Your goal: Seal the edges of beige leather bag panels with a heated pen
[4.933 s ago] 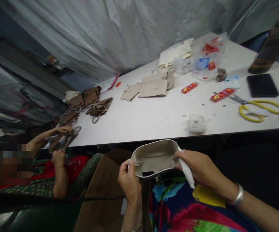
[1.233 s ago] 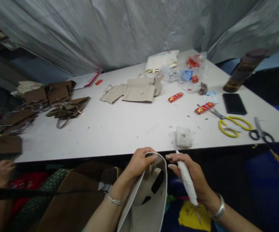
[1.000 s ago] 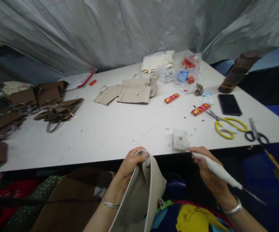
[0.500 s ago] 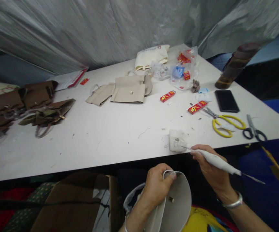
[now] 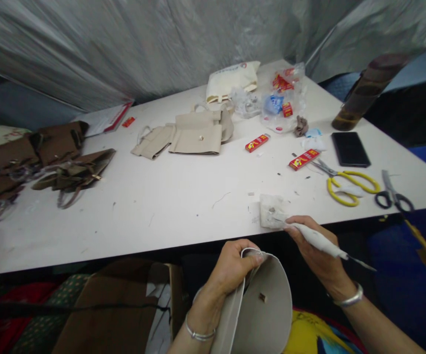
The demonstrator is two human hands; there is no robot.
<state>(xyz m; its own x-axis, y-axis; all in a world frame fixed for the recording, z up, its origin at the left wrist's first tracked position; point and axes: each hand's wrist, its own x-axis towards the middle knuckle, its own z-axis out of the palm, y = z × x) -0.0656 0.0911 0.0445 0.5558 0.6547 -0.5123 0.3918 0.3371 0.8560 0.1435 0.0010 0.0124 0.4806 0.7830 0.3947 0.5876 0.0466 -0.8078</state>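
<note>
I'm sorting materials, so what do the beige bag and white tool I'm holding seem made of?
Beige bag: likely smooth, matte leather or imitation leather, judging by stiff, even panels. White tool: thin grey ends suggest metal; matte, uneven grip looks wrapped in tape or cloth.

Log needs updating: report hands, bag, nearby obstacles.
Left hand gripping beige bag by rim. Right hand holding white-wrapped tool, tip at white block. Yellow-handled scissors nearby, apart from both hands.

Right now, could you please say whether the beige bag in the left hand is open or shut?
The beige bag is open: it gapes below the left hand, exposing a metal fitting.
</note>
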